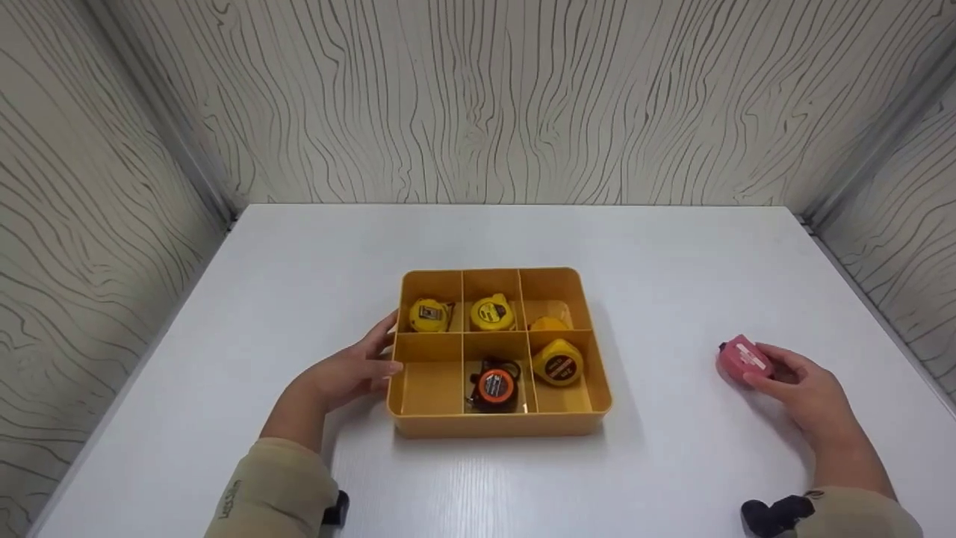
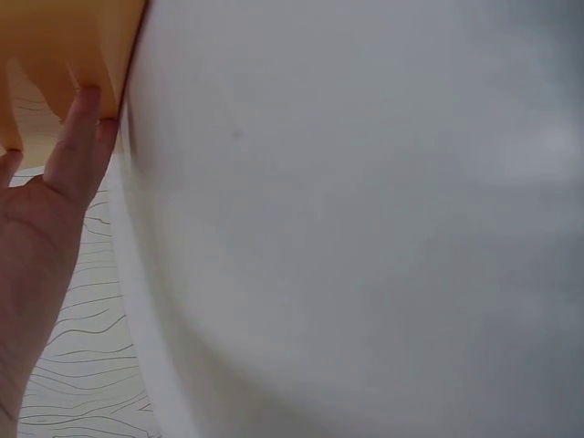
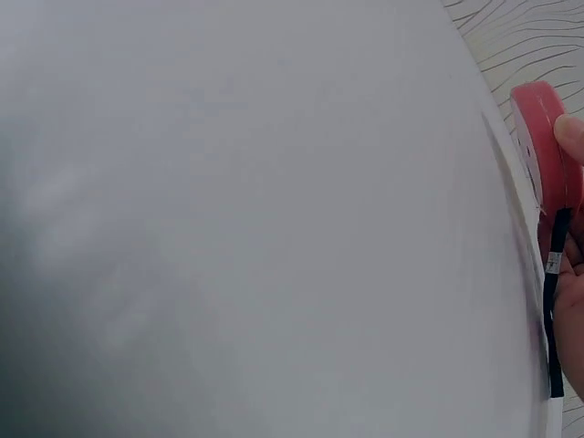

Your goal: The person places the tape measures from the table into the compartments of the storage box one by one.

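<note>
My right hand (image 1: 803,388) pinches a red tape measure (image 1: 745,360) between thumb and fingers, over the right side of the table. In the right wrist view this red tape measure (image 3: 547,151) shows its rim, and a black strap (image 3: 554,301) hangs from it. My left hand (image 1: 351,373) touches the left wall of a yellow-orange divided box (image 1: 502,426), with fairly straight fingers against the wall (image 2: 64,137). The box holds yellow tape measures (image 1: 429,315) in both back-left and back-middle compartments, a black-and-orange tape measure (image 1: 494,386) in front-middle, and another yellow tape measure (image 1: 559,364) front-right.
Inside the back-right compartment, a divider partly hides a yellow-orange item (image 1: 550,323). The white table (image 1: 672,276) meets wood-grain panels (image 1: 478,104) at the back and sides. Black wrist devices (image 1: 777,515) show at the sleeves.
</note>
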`<action>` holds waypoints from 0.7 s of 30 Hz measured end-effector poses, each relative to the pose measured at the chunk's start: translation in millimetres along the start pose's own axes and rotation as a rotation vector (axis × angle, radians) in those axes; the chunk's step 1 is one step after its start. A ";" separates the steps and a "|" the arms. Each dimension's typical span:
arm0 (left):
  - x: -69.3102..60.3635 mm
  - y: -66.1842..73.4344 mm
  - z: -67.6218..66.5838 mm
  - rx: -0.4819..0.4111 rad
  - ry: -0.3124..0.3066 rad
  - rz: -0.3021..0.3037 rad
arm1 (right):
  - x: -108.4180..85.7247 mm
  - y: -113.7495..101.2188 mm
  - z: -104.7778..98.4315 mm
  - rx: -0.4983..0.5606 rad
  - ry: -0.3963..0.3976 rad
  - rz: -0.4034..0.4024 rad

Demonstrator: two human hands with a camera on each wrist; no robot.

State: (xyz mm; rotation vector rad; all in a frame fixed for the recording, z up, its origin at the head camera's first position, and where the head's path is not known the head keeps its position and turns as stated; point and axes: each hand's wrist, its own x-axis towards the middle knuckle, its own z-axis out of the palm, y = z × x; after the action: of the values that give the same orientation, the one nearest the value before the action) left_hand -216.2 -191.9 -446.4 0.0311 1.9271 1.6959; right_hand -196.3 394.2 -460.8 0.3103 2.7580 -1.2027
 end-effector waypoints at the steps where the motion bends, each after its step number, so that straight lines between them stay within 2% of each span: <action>1: -0.3 0.2 -0.1 0.005 0.000 -0.003 | -0.2 -2.1 -0.7 0.000 0.002 -0.006; 15: 0.4 -0.9 -0.9 0.003 -0.015 0.001 | -0.1 -57.1 2.4 0.026 0.003 -0.211; 21: 1.5 -1.2 -1.3 -0.017 -0.022 0.005 | -0.4 -86.5 5.4 0.028 0.006 -0.333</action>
State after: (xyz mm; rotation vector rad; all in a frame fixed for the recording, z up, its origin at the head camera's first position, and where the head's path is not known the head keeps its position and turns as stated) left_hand -217.6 -192.8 -448.0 0.0480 1.8975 1.7084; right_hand -215.9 332.8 -402.9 -0.1519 2.8787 -1.3098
